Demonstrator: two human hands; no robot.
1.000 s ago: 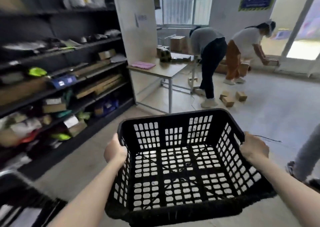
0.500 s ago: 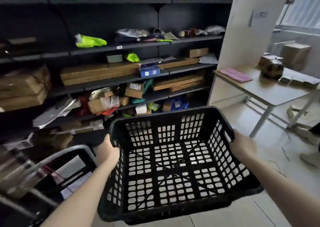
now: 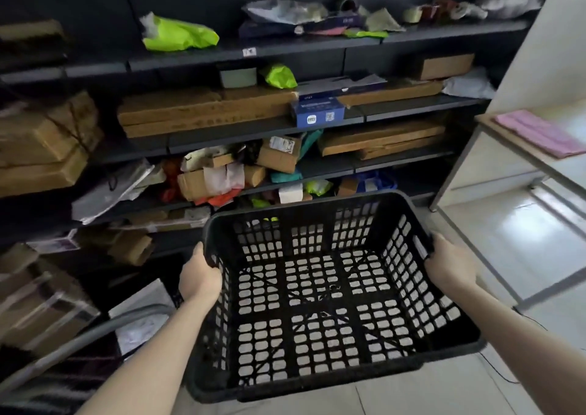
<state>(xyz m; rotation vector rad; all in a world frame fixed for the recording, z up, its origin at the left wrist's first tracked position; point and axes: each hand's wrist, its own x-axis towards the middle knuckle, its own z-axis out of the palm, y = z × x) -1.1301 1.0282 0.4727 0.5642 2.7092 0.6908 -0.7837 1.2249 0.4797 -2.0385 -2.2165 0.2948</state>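
I carry a black plastic lattice basket in front of me, held above the floor. It has nothing inside. My left hand grips its left rim, fingers curled over the edge. My right hand grips the right rim the same way. The basket's far edge is close to the lower shelves of a dark shelving unit.
The shelves hold long cardboard boxes, a blue box, green bags and several small parcels. A metal cart handle is at lower left. A table with a pink item stands at right over light floor tiles.
My view has swung left from the room with two people and the table to face the shelves. Both hands keep the same hold on the basket.
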